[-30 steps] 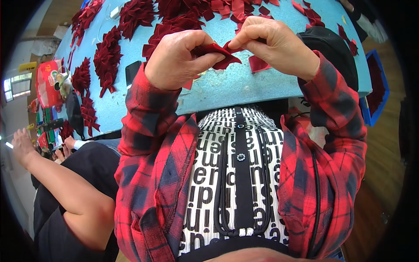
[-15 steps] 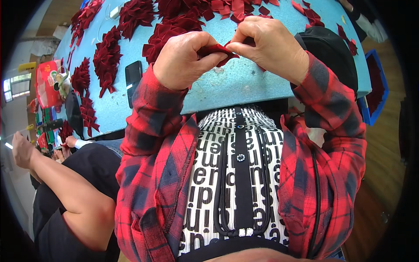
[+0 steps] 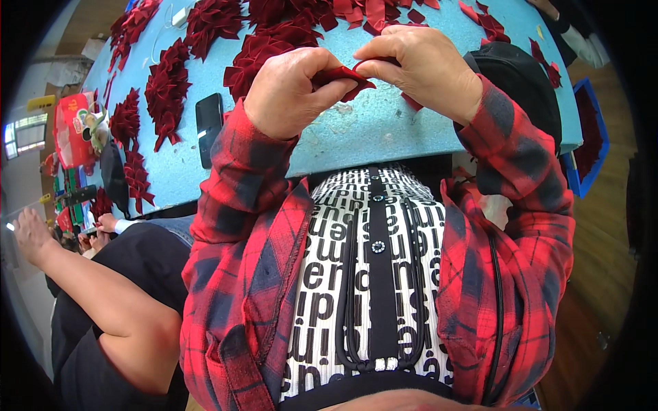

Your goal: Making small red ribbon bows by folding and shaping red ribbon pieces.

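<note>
My left hand (image 3: 291, 92) is closed round a small folded piece of dark red velvet fabric (image 3: 359, 86), thumb and forefinger pinching it above the near part of the blue table (image 3: 349, 140). My right hand (image 3: 435, 74) comes to the same piece from the other side, thumb and fingers pressed together at its upper end. Some red cloth shows beneath the right fingers, but the exact grip is partly hidden. Beyond my hands lies a heap of pleated dark red velvet bows or strips (image 3: 257, 65).
A black phone (image 3: 209, 130) lies left of my left sleeve. More velvet bunches (image 3: 168, 92) and loose red squares (image 3: 373, 12) cover the far table. A black bag-like thing (image 3: 517, 79) stands at the right, near a blue crate (image 3: 595, 137). Another person's arm (image 3: 103, 281) is at the left.
My right fingers have shifted slightly and the forefinger lies straighter over the cloth. The left hand has barely moved. The other person's hand at the left has shifted slightly.
</note>
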Action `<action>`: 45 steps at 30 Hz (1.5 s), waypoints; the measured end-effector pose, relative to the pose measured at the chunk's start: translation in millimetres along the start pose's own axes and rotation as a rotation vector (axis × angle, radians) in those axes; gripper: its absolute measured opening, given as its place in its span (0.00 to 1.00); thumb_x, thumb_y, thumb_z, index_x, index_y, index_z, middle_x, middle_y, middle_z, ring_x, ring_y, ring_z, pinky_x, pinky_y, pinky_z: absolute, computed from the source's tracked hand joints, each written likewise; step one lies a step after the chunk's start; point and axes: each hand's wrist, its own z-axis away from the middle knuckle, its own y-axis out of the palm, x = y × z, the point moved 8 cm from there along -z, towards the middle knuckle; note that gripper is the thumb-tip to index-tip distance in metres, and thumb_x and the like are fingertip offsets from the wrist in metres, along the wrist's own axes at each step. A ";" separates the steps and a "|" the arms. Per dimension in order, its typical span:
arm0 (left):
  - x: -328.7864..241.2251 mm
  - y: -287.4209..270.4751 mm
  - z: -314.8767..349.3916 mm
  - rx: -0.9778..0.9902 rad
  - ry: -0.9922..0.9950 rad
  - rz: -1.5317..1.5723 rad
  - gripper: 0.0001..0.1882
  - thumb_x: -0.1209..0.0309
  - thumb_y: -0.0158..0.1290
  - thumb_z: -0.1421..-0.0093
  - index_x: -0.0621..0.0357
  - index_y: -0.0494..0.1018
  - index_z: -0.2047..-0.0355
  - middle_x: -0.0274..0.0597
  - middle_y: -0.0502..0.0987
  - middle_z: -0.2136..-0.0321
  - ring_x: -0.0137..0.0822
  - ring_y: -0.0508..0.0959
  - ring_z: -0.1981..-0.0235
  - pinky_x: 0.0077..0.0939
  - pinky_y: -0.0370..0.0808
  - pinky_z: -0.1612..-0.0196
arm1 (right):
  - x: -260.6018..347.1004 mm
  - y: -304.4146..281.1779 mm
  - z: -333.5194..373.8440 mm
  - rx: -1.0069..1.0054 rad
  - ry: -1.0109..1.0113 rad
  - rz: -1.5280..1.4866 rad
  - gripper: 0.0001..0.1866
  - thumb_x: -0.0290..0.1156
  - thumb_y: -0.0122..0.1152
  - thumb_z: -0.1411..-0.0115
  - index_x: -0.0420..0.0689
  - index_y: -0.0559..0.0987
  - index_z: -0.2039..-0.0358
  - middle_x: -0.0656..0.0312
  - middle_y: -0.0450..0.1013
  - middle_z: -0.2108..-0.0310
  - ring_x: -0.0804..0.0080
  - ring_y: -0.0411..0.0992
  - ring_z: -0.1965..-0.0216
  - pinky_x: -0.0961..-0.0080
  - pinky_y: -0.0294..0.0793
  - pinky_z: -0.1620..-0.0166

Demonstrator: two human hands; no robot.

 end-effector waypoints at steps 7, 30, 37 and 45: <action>12.9 7.7 0.3 -0.007 -0.071 0.029 0.12 0.67 0.66 0.46 0.64 0.80 0.69 0.46 0.80 0.75 0.36 0.82 0.75 0.27 0.77 0.70 | 6.0 -0.8 -1.4 0.019 0.001 0.057 0.10 0.39 0.65 0.43 0.45 0.83 0.70 0.58 0.78 0.71 0.59 0.78 0.68 0.63 0.76 0.64; 65.3 40.5 -0.8 -0.055 -0.352 0.538 0.11 0.69 0.61 0.42 0.68 0.78 0.67 0.38 0.82 0.72 0.22 0.78 0.71 0.19 0.75 0.67 | 46.6 11.7 -1.5 -0.110 -0.263 0.606 0.06 0.32 0.64 0.48 0.45 0.76 0.72 0.64 0.74 0.75 0.69 0.76 0.68 0.75 0.77 0.66; 67.9 45.2 -1.2 -0.166 -0.375 0.717 0.12 0.70 0.62 0.40 0.68 0.78 0.64 0.38 0.82 0.70 0.22 0.78 0.70 0.16 0.75 0.66 | 57.5 9.5 0.8 -0.196 -0.280 0.711 0.06 0.29 0.61 0.48 0.45 0.74 0.71 0.65 0.68 0.75 0.71 0.71 0.70 0.77 0.72 0.68; 57.9 34.0 -2.9 -0.308 -0.278 0.879 0.08 0.74 0.60 0.38 0.68 0.77 0.63 0.39 0.82 0.68 0.24 0.80 0.67 0.17 0.77 0.63 | 62.0 1.3 6.4 -0.336 -0.204 0.580 0.09 0.25 0.64 0.49 0.45 0.76 0.67 0.65 0.71 0.73 0.70 0.72 0.71 0.74 0.73 0.70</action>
